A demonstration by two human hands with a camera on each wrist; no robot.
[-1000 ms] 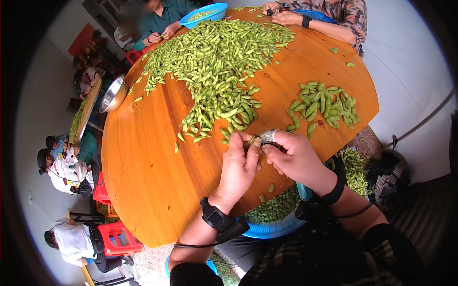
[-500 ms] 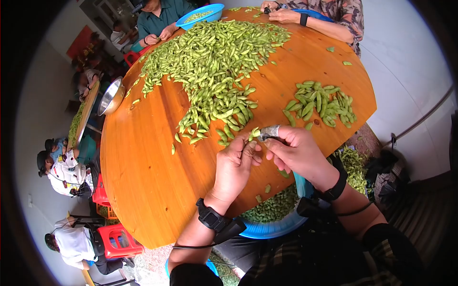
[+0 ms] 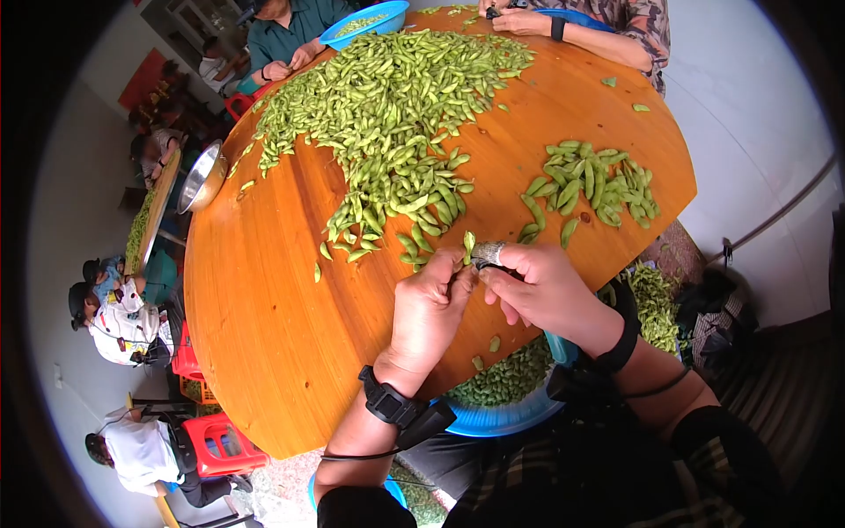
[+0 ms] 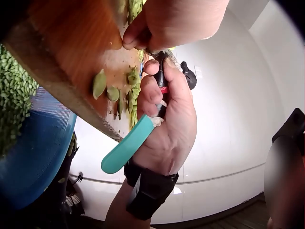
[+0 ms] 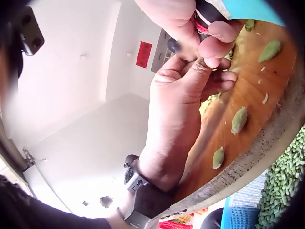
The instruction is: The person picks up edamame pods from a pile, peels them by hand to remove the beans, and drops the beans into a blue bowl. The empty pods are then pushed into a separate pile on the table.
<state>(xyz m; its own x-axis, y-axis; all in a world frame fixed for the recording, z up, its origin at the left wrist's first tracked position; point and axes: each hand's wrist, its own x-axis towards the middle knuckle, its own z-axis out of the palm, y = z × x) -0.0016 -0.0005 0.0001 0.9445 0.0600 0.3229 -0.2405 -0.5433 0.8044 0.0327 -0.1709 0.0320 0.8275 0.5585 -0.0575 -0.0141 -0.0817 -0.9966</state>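
Between both hands, over the table's near edge, a green pod (image 3: pixel 469 245) stands upright, pinched by the thumb and finger of my left hand (image 3: pixel 429 306). My right hand (image 3: pixel 550 290) meets it from the right, a grey cover (image 3: pixel 488 254) on one finger. In the left wrist view, the right hand (image 4: pixel 167 114) has its fingers curled round a tool with a teal handle (image 4: pixel 129 145) and a dark front part. The right wrist view shows the left hand (image 5: pixel 176 114) touching the right one; the pod is hidden there.
A large heap of pods (image 3: pixel 396 114) covers the back of the wooden table (image 3: pixel 264 326); a smaller pile (image 3: pixel 598 185) lies at right. Below the near edge sits a blue basin (image 3: pixel 497 418) of shelled beans. Two people sit opposite, near a blue bowl (image 3: pixel 365 26).
One second ago the pod was mostly hidden between the fingers; now it sticks up above them. Both hands have stayed close together, moving slightly left.
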